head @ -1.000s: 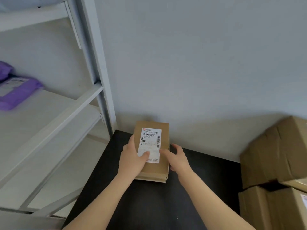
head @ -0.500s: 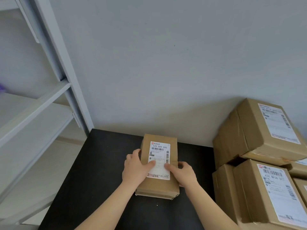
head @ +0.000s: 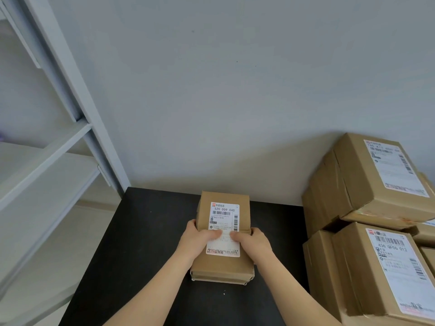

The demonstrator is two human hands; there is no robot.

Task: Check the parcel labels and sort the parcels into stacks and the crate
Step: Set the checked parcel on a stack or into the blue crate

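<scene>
Gripping the parcel (head: pixel 223 264) by its sides: left hand (head: pixel 196 241) and right hand (head: pixel 255 242), thumbs on the label (head: pixel 224 215), parcel down on the black table (head: pixel 141 231). View swung right: cardboard stacks (head: pixel 367 184) now visible, so placement looks next.

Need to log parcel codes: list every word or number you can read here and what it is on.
"520 009 040": parcel label on the small parcel gripped by the left hand and right hand.
"436 QF06 012": lower label on the lower right box.
"760", seemingly: start of the upper label on the upper right box; rest blurred.
Small print and barcode digits: too small.
</scene>
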